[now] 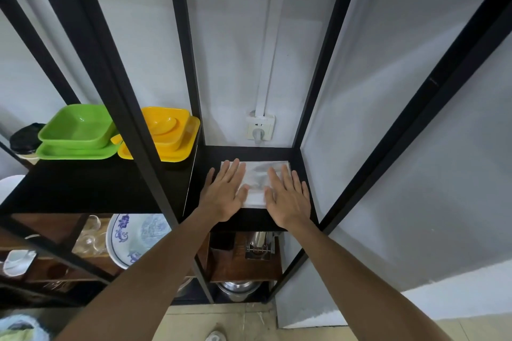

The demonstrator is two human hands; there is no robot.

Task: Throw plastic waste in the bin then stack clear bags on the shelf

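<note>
Both forearms reach in from near edge. Left hand (225,194) and right hand (288,198) flat, fingers spread, palms pressing clear bags (256,178) lying on narrow black shelf (210,155), right bay. Green dishes (77,133) and yellow dishes (166,133) on left shelf.

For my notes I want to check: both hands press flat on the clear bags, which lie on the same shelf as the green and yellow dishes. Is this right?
Not quite. In the head view the left hand and right hand do press flat on the clear bags, but these lie on the narrow shelf right of the dishes' shelf, past a black post.
</note>
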